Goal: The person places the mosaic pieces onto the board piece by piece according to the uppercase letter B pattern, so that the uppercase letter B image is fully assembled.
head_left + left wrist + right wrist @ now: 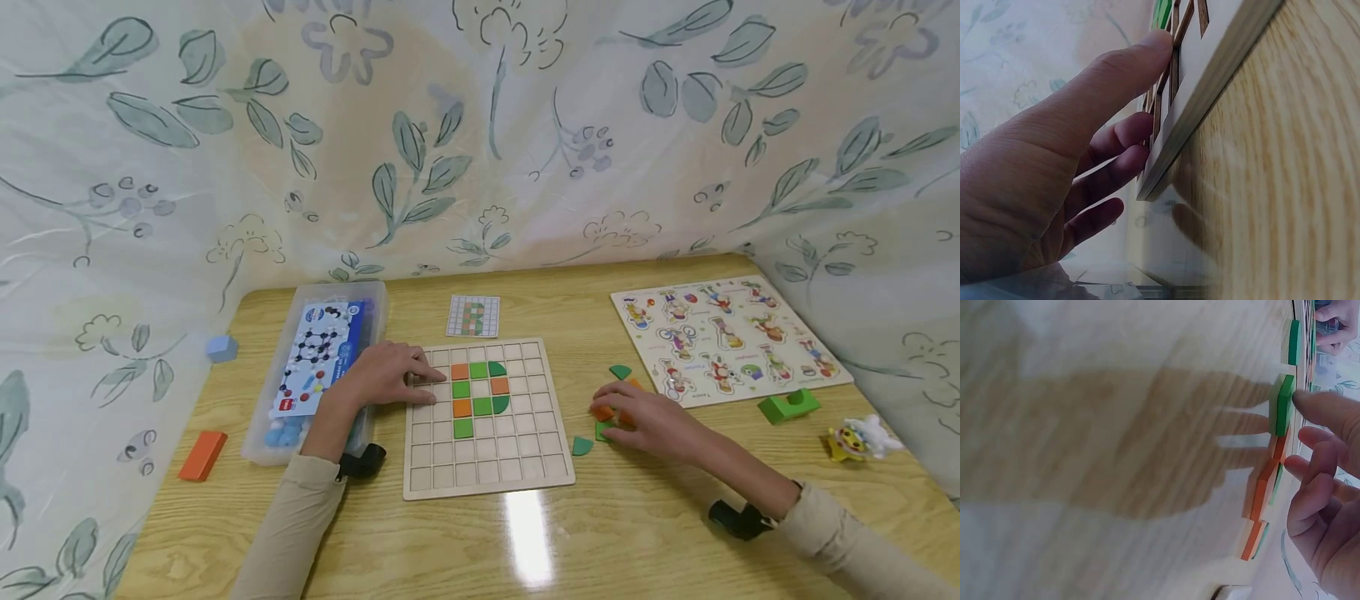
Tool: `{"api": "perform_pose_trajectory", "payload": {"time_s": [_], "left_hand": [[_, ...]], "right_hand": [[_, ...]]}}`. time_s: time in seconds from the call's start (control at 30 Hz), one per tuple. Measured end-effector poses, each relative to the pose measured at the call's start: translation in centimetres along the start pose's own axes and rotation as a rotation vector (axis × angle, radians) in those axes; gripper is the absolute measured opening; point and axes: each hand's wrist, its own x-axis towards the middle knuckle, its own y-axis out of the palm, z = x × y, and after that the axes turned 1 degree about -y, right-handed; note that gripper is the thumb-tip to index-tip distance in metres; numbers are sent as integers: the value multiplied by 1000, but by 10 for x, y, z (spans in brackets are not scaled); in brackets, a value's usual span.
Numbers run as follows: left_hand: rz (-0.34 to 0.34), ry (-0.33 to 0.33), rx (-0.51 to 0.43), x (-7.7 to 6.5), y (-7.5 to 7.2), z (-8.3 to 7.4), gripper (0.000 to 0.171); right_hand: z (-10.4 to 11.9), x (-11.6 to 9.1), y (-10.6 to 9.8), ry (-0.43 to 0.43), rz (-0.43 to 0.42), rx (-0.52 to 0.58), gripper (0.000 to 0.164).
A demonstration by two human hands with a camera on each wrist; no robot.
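My left hand (390, 372) rests at the left edge of a wooden grid board (525, 468), thumb and fingertips on its rim, fingers loosely bent. On the board, orange, green and quarter-round dark green tiles (482, 406) stand in a looped pattern. To the right of it, my right hand (656, 423) hovers low over a small group of loose tiles. Its thumb tip is at a green square tile (1284, 405), and the other fingers curve loosely above orange tiles (1264, 487). Quarter-round green tiles (582, 447) lie beside the group.
A pattern card (473, 317) lies behind the board. At left stand a clear plastic box (258, 446), a blue block (221, 348) and an orange block (202, 456). At right are a picture puzzle (705, 333), a green arch block (789, 406) and a small toy figure (847, 444).
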Motion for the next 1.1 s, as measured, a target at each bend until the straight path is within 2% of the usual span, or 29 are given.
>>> {"api": "perform_pose_trajectory", "payload": {"time_s": [0.37,0.5,0.73,0.83,0.93,1.1], "left_hand": [[7,-4,2,0,-1,0,38],[6,-9,3,0,0,0,38],[4,-7,-10,-1,-1,0,38],[7,-10,-15,-2,-1,0,38],[12,-16,-18,-2,-2,0,38],[12,-13,-10,0,-2,-1,37]], "right_hand": [[-8,4,-4,-125,-4,-75,22],[-10,6,-3,-165,-39,-100,22],[-13,14,4,-269,-154,-159,26],[-1,24,4,-308,-206,-144,28],[23,37,5,-375,-226,-101,28],[66,55,13,-468,-134,-81,25]]}}
